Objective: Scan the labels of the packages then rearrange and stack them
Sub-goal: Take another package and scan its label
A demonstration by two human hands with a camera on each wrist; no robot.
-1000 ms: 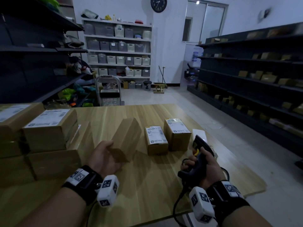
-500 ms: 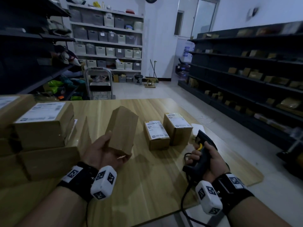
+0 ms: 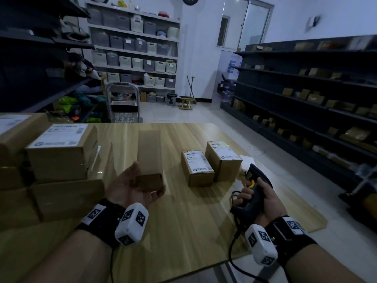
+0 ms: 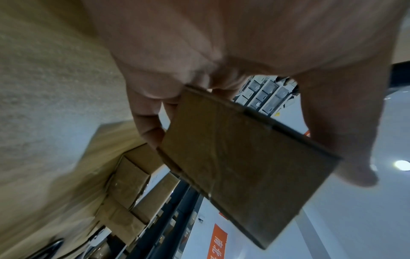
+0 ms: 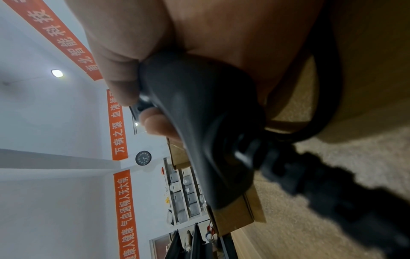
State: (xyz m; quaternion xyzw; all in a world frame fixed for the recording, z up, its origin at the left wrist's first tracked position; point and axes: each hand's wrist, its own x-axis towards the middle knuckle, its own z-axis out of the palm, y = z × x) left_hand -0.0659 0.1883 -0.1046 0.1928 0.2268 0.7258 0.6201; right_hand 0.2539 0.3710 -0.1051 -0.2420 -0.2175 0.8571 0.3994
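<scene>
We've got a plain cardboard box [image 3: 150,158] in the left hand [image 3: 130,185], palm up, thumb on the near-left side and fingers curled under/round the bottom end, so it's properly gripped and held up off the wooden table [image 3: 183,221], long side pointing away from us. From the left wrist cam the same box [image 4: 241,163] shows a bare brown face w/ a tape seam, thumb on one edge and fingers [image 4: 148,128] on the other; no label on the sides we can see. Right hand [image 3: 263,201] is wrapped tight round the handle of the black barcode scanner [image 3: 254,186], yellow trigger facing left, cable looping down off the table edge; in the right wrist cam the scanner [image 5: 199,122] fills most of the view w/ fingers curled round it. Whether a finger is actually on the trigger, can't really tell, too dark. Between the hands, a bit further back on the table, two small labelled packages [image 3: 196,168] sit side by side, touching or close to it, labels up. Just behind the right one there's a white sheet-ish thing [image 3: 247,160], prob paper. On the left side of the table is a stack of bigger boxes [image 3: 61,156], top one w/ a label facing up. Dark shelving [image 3: 306,88] w/ small parcels runs along the right wall.
</scene>
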